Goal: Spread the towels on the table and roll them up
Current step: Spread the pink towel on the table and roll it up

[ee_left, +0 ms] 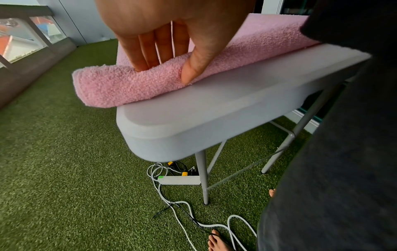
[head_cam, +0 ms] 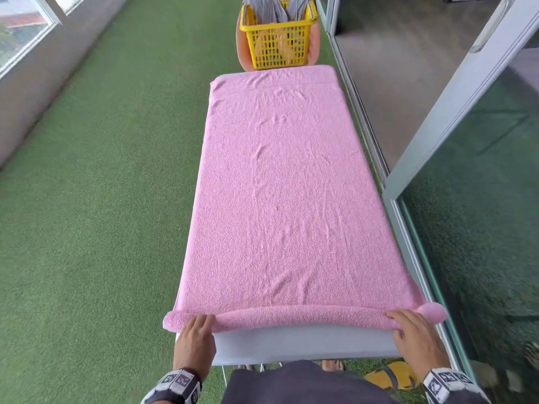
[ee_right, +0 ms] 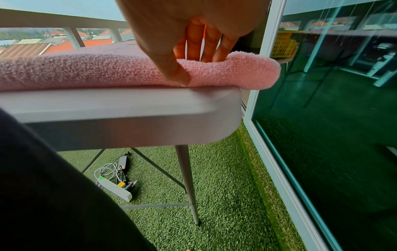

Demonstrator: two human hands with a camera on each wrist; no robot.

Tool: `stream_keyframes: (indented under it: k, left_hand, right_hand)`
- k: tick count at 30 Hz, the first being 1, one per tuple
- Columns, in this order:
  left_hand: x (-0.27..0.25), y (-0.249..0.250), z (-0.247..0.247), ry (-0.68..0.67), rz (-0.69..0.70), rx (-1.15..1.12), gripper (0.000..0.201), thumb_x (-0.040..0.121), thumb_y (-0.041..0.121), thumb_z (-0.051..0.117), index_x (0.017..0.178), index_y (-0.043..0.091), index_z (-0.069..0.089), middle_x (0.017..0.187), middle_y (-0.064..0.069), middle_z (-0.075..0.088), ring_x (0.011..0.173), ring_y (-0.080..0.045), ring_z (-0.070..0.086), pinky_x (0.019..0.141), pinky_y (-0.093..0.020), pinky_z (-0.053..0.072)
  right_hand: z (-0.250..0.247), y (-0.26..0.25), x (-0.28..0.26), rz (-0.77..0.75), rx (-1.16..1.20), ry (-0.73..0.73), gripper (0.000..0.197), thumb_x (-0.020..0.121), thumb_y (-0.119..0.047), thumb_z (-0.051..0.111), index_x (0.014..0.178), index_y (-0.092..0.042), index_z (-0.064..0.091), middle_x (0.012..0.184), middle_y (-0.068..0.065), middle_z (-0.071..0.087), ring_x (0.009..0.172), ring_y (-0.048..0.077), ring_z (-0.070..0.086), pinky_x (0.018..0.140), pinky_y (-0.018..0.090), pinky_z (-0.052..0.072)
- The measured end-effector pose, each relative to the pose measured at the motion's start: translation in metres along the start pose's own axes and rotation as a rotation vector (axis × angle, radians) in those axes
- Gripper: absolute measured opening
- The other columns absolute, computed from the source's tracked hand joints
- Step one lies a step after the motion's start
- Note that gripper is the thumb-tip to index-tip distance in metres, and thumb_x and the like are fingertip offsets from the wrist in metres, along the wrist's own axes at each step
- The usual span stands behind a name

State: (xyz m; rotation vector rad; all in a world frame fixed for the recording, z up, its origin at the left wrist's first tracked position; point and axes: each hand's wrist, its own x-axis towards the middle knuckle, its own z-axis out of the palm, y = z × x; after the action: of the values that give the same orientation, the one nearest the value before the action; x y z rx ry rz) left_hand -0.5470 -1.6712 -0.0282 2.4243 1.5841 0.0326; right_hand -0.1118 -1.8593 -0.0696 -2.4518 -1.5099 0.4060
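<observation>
A pink towel lies spread flat along the whole white folding table. Its near edge is turned into a thin roll across the table's width, and both ends overhang the sides. My left hand grips the roll's left end, fingers over the top and thumb against the near side. My right hand grips the right end the same way, thumb pressed low at the table edge.
A yellow basket holding grey towels stands on an orange chair past the table's far end. A glass sliding door runs close along the right. A power strip and cables lie on green turf under the table.
</observation>
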Motion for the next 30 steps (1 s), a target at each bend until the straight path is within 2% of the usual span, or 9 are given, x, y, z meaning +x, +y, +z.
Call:
stream_keyframes:
  k: [4, 10, 16, 19, 23, 25, 26, 28, 30]
  left_hand:
    - [-0.018, -0.004, 0.006, -0.039, -0.02, -0.01, 0.043, 0.052, -0.009, 0.075, 0.084, 0.017, 0.062, 0.076, 0.009, 0.059, 0.065, -0.009, 0.053, 0.058, -0.024, 0.053]
    - [-0.033, -0.001, 0.007, -0.058, -0.05, -0.022, 0.046, 0.051, -0.007, 0.077, 0.087, 0.018, 0.064, 0.08, 0.008, 0.062, 0.072, -0.016, 0.06, 0.062, -0.031, 0.054]
    - [-0.035, -0.001, 0.006, -0.071, -0.048, -0.035, 0.048, 0.049, -0.005, 0.08, 0.087, 0.019, 0.064, 0.079, 0.009, 0.062, 0.07, -0.014, 0.06, 0.06, -0.029, 0.053]
    - [-0.036, -0.001, 0.006, -0.074, -0.052, -0.05, 0.049, 0.049, -0.004, 0.08, 0.087, 0.02, 0.062, 0.079, 0.009, 0.061, 0.071, -0.015, 0.06, 0.06, -0.03, 0.053]
    - [-0.037, 0.004, 0.001, -0.085, -0.055, -0.066, 0.042, 0.049, 0.0, 0.079, 0.083, 0.019, 0.065, 0.077, 0.009, 0.062, 0.067, -0.014, 0.06, 0.057, -0.029, 0.051]
    - [-0.034, 0.004, 0.0, -0.082, -0.039, -0.065, 0.018, 0.065, 0.013, 0.067, 0.078, 0.024, 0.06, 0.072, 0.012, 0.059, 0.063, -0.012, 0.056, 0.055, -0.027, 0.044]
    - [-0.031, 0.003, 0.001, -0.048, -0.03, -0.057, 0.007, 0.075, 0.02, 0.053, 0.074, 0.027, 0.054, 0.068, 0.013, 0.056, 0.06, -0.011, 0.052, 0.055, -0.026, 0.039]
    - [-0.017, 0.001, 0.004, -0.016, -0.031, -0.059, 0.02, 0.083, 0.022, 0.03, 0.073, 0.031, 0.045, 0.065, 0.013, 0.051, 0.059, -0.011, 0.048, 0.057, -0.027, 0.035]
    - [-0.006, -0.003, 0.009, 0.009, -0.065, -0.051, 0.028, 0.084, 0.012, 0.033, 0.088, 0.022, 0.059, 0.079, 0.006, 0.063, 0.071, -0.017, 0.059, 0.065, -0.034, 0.048]
  right_hand:
    - [0.006, 0.004, -0.018, 0.019, 0.019, 0.0, 0.049, 0.059, 0.01, 0.076, 0.098, -0.019, 0.071, 0.095, -0.007, 0.069, 0.085, 0.011, 0.059, 0.084, 0.039, 0.054]
    - [-0.005, 0.003, -0.027, 0.035, -0.011, -0.019, 0.04, 0.064, 0.002, 0.075, 0.097, -0.02, 0.07, 0.096, -0.01, 0.067, 0.088, 0.014, 0.06, 0.08, 0.041, 0.054]
    - [-0.011, -0.001, -0.027, 0.029, -0.023, -0.013, 0.041, 0.062, 0.004, 0.075, 0.095, -0.019, 0.07, 0.093, -0.009, 0.068, 0.085, 0.014, 0.059, 0.076, 0.041, 0.054]
    - [-0.009, 0.0, -0.029, 0.026, -0.009, -0.027, 0.041, 0.062, 0.005, 0.074, 0.095, -0.02, 0.07, 0.093, -0.011, 0.066, 0.086, 0.014, 0.059, 0.079, 0.042, 0.054]
    - [-0.009, 0.0, -0.029, 0.033, 0.002, -0.03, 0.042, 0.061, 0.004, 0.078, 0.092, -0.022, 0.07, 0.09, -0.014, 0.065, 0.084, 0.011, 0.057, 0.078, 0.041, 0.052]
    - [-0.014, -0.004, -0.026, 0.034, -0.055, -0.031, 0.036, 0.064, -0.003, 0.078, 0.091, -0.026, 0.071, 0.089, -0.015, 0.066, 0.081, 0.008, 0.055, 0.075, 0.036, 0.044]
    - [-0.016, -0.006, -0.023, 0.034, -0.082, -0.021, 0.031, 0.068, -0.007, 0.077, 0.091, -0.028, 0.071, 0.089, -0.015, 0.068, 0.081, 0.009, 0.055, 0.075, 0.035, 0.039]
    - [-0.019, -0.006, -0.013, 0.01, -0.117, 0.006, 0.025, 0.078, -0.01, 0.07, 0.097, -0.026, 0.071, 0.098, -0.01, 0.07, 0.088, 0.013, 0.059, 0.079, 0.037, 0.037]
    - [-0.021, -0.003, -0.003, -0.007, -0.147, 0.018, 0.034, 0.085, -0.01, 0.061, 0.116, -0.023, 0.064, 0.117, -0.005, 0.064, 0.104, 0.019, 0.059, 0.088, 0.043, 0.042]
